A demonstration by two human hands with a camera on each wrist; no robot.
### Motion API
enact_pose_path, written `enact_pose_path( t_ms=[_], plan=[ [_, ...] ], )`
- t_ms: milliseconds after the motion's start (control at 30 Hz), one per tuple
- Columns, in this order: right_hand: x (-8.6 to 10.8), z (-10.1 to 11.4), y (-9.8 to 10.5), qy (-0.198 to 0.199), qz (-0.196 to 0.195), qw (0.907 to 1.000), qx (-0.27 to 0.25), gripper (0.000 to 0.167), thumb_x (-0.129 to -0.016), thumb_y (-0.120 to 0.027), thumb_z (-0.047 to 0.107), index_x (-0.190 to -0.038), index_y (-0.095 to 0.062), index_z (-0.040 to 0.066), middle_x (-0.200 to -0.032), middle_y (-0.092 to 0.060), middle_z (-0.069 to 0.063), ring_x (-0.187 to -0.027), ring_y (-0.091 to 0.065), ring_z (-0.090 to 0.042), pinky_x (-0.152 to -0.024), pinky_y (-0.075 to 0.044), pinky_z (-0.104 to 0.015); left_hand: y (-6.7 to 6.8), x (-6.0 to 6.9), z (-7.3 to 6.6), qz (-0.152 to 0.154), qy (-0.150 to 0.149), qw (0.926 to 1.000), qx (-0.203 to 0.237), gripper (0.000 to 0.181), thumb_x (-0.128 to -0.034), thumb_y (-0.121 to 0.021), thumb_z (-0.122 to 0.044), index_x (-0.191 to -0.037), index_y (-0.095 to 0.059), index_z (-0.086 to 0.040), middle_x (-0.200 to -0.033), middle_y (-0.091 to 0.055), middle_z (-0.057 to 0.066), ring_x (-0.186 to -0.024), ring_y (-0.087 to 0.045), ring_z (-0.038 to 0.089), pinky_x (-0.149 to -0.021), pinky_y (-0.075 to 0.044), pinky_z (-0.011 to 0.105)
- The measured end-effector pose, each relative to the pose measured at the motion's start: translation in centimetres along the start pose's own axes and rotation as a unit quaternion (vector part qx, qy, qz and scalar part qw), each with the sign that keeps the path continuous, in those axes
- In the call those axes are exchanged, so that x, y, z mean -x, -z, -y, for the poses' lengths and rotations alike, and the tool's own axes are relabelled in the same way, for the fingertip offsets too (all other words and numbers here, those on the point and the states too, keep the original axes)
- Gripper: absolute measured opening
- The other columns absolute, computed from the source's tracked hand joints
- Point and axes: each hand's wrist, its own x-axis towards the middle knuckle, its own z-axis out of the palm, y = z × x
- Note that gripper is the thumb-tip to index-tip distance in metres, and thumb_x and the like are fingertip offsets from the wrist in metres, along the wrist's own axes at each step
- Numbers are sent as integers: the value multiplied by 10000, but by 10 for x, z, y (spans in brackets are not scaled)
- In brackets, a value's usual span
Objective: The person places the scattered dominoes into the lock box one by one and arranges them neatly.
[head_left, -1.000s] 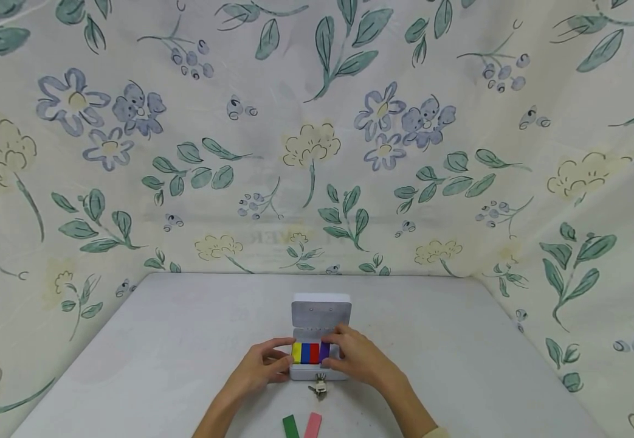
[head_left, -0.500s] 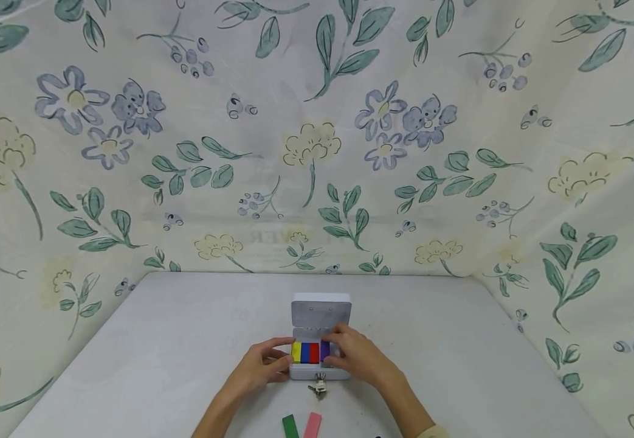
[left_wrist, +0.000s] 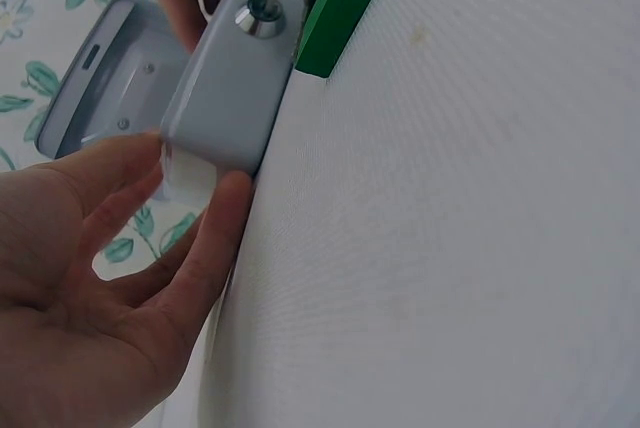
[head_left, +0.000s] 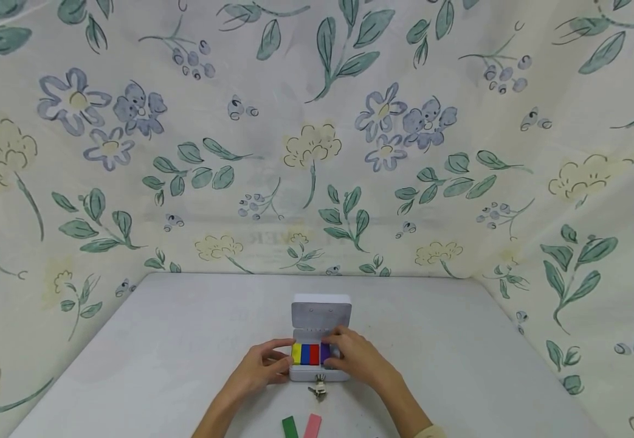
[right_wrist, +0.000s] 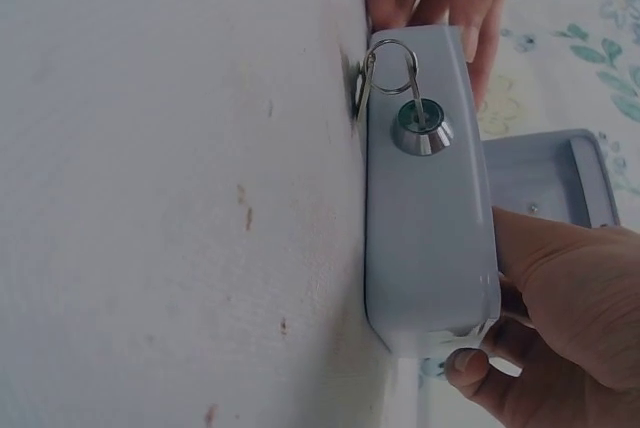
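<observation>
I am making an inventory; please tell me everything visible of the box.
The box, gray, seemingly metal, with rounded corners, stands on the table, lid raised, a key in its front lock. Inside: yellow, blue, red and purple blocks. The left hand holds its left end; the right hand is partly inside.

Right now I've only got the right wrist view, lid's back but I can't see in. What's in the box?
Observer: Left to right in the head view: yellow block, blue block, red block, purple block.
Operator: Which one's the right hand on?
Observer: Purple, between thumb and finger.
Operator: Anything next to the pink block?
Observer: Yes, a green block to its left, not touching.
</observation>
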Motion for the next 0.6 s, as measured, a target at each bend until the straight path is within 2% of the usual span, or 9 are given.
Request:
enact_pose_path(
  t_ms=[600],
  plan=[
    [-5, 2, -5, -172, 42, 9997, 173, 419, -842, -773, 251, -1215, -688, 81, -1135, -625, -35, -989, -613, -168, -928, -566, -376, -1, 0, 2, 52, -54, 9999, 152, 491, -943, -659, -248, -1389, -537, -81, -1166, -651, 176, -904, -668, 182, -762, -626, 345]
  ],
)
